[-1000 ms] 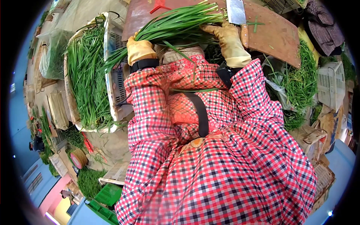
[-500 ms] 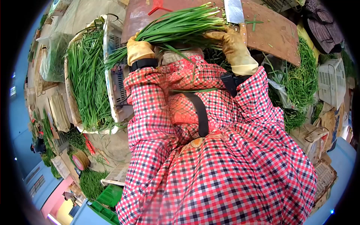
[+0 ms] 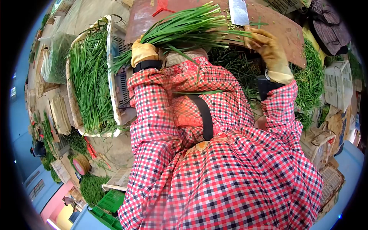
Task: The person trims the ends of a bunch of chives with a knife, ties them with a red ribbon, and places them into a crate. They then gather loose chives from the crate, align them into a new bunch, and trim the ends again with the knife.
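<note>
My left hand [image 3: 144, 53], in a tan glove, is closed round the leafy end of a bunch of garlic chives [image 3: 184, 27]. The pale stem ends of the bunch point up and to the right. A few chive stalks [image 3: 239, 33] stick out from the bunch to the right, and the fingertips of my gloved right hand [image 3: 268, 44] are pinched at their ends. Beside those fingers a cleaver [image 3: 238, 12] lies on the brown board [image 3: 285, 36], its wooden handle partly hidden by the stalks and fingers.
On the left stands a white crate [image 3: 111, 76] full of chives. Loose greens [image 3: 308, 80] are heaped at the right, near a pale plastic crate [image 3: 338, 82]. A clear plastic bag [image 3: 61, 57], a roll of twine [image 3: 81, 164] and a green crate [image 3: 109, 201] lie further out.
My right hand has moved away from the bunch to the right, drawing a few stalks out with it. My left hand keeps its hold in nearly the same place.
</note>
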### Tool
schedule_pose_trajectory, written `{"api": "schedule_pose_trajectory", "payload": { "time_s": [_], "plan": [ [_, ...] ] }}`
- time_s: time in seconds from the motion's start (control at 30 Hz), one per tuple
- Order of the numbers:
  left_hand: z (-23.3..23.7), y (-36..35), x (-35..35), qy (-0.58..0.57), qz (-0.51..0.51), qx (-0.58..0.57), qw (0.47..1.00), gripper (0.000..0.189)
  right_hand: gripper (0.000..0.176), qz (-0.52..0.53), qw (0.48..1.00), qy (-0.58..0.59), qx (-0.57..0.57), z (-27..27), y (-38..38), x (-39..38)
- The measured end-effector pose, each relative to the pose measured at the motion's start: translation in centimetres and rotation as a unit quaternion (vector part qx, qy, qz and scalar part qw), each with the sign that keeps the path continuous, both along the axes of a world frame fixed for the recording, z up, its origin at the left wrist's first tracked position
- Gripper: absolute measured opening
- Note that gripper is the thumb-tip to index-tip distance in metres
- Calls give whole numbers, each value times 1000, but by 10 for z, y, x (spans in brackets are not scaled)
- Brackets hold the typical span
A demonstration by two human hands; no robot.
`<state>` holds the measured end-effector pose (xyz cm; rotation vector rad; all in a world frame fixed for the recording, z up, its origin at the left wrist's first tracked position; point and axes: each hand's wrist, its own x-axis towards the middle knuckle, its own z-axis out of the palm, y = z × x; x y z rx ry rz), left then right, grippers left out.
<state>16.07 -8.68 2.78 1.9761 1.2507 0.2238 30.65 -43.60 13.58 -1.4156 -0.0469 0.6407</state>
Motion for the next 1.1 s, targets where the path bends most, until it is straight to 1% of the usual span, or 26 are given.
{"api": "schedule_pose_trajectory", "payload": {
  "time_s": [0.07, 0.13, 0.17, 0.2, 0.23, 0.27, 0.3, 0.33, 0.37, 0.4, 0.43, 0.47, 0.5, 0.53, 0.57, 0.6, 0.67, 0.7, 0.77, 0.87, 0.93, 0.97, 1.0, 1.03, 1.07, 1.1],
  "plan": [
    [-24, 7, 2, 3, 1, -8, 1000, 31, 27, -13, 999, -20, 36, 0, -43, 9],
    [-34, 8, 1, -11, 27, -20, 999, 32, 22, -61, 992, -91, 58, 25, -60, -24],
    [-31, 8, -1, -21, 30, -31, 999, 32, 20, 16, 981, -87, -174, 11, -96, -12],
    [-25, 5, -2, -31, 30, -42, 998, 33, 18, 89, 910, -79, -397, -2, -130, -2],
    [-19, 4, -1, -41, 30, -53, 997, 33, 18, 204, 808, -150, -532, 3, -126, -10],
    [-15, 4, -1, -20, 21, -34, 999, 33, 19, 309, 669, -215, -641, 7, -121, -23],
    [-11, 5, 0, 3, 11, -15, 1000, 33, 28, 313, 657, -258, -636, 12, -107, -34],
    [-9, 5, -1, 26, 1, 4, 1000, 33, 28, 276, 732, -366, -503, 24, -84, -44],
    [-12, 7, -2, 30, -7, 3, 1000, 33, 27, 240, 768, -402, -438, 36, -47, -54],
    [-17, 10, -2, 32, -16, 3, 999, 33, 24, 194, 823, -418, -333, 43, -14, -60],
    [-19, 11, 0, 34, -25, 4, 999, 33, 23, 183, 811, -489, -265, 43, 12, -60],
    [-9, 5, 0, 25, -3, -7, 1000, 33, 20, 140, 784, -565, -215, 31, 37, -56],
    [10, -5, -2, 15, 20, -18, 1000, 33, 18, 121, 791, -554, -229, 20, 57, -56],
    [20, -10, -3, 5, 45, -29, 999, 33, 25, 114, 712, -607, -334, 11, 71, -57],
    [-4, -4, -4, -50, 51, -62, 996, 32, 32, 112, 661, -625, -400, 3, 86, -57],
    [-5, -5, -1, -14, 74, -54, 996, 32, 39, 109, 605, -638, -465, -7, 97, -57],
    [-17, 1, -5, 1, 31, -33, 999, 33, 48, 97, 605, -636, -470, -32, 109, -54],
    [-26, 6, -6, 3, 26, -34, 999, 35, 51, 139, 619, -584, -506, -27, 115, -60],
    [-41, 13, -4, 5, 14, -36, 999, 37, 50, 150, 644, -554, -506, -32, 120, -65],
    [14, -12, -3, -23, 82, -101, 991, 40, 46, 174, 671, -493, -526, -25, 126, -67],
    [-25, 3, -2, -40, 23, -34, 998, 37, 43, 176, 686, -471, -525, -21, 127, -69],
    [-39, 8, -3, -48, -6, 0, 999, 35, 42, 187, 679, -476, -526, -16, 128, -70],
    [-24, 3, -4, -46, 7, -16, 999, 37, 41, 199, 672, -480, -527, -10, 128, -70],
    [7, -6, -3, -45, 20, -31, 998, 39, 41, 210, 665, -484, -528, -7, 127, -70],
    [24, -12, -2, -44, 32, -47, 997, 41, 40, 184, 705, -472, -497, -10, 125, -70],
    [24, -13, -1, -51, 42, -51, 997, 42, 40, 156, 741, -459, -464, -16, 124, -70]
  ]
}}
